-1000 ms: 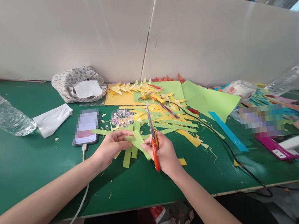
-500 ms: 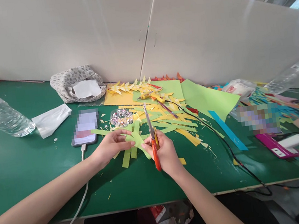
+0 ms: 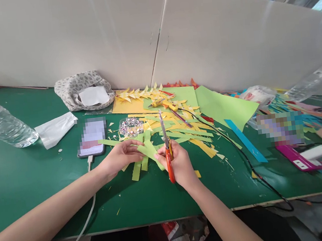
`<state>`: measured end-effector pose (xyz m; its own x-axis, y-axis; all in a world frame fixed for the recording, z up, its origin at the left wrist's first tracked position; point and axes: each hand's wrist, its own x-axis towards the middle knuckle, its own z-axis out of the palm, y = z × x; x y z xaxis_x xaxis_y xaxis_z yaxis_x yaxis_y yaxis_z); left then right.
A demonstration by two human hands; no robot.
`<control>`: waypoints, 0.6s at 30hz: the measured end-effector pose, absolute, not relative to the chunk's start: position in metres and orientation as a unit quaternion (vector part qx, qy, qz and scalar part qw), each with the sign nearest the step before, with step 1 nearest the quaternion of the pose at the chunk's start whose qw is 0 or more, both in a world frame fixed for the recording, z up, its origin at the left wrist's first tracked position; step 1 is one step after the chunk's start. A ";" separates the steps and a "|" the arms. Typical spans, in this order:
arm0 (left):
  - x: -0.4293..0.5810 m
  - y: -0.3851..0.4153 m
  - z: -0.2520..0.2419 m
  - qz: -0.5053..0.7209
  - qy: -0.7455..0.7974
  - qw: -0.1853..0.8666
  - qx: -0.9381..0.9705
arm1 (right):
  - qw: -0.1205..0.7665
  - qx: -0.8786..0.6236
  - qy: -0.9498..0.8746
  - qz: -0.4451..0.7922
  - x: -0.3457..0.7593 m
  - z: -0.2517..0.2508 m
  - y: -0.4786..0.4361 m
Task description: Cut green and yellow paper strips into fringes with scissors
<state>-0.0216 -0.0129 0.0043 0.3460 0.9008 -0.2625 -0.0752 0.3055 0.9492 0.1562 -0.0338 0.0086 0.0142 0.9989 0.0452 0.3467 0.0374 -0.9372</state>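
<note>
Steadily, I'd hold the green strip [image 3: 150, 151] flat between the left hand [image 3: 127, 154] — its pinch unclear — and the right hand [image 3: 177, 161], which pinches strip and scissors [image 3: 167, 153] together, blades [image 3: 163, 130] angled clear of both.

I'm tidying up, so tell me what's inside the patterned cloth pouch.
A white, paper-like piece shows at the opening of the pouch; anything beneath is covered from view.
</note>
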 end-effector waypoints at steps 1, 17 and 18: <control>-0.021 -0.014 0.004 0.361 0.446 0.672 0.469 | 0.420 -0.574 -0.586 0.388 0.156 0.009 -0.034; -0.022 -0.013 0.003 0.373 0.437 0.695 0.433 | 0.409 -0.579 -0.602 0.368 0.157 0.007 -0.034; -0.022 -0.013 0.003 0.375 0.438 0.691 0.436 | 0.414 -0.578 -0.599 0.368 0.157 0.006 -0.034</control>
<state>-0.0223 -0.0131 0.0032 0.3361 0.8997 -0.2786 -0.1360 0.3391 0.9309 0.1575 -0.0339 0.0061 0.0101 0.9974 0.0708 0.3875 0.0614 -0.9198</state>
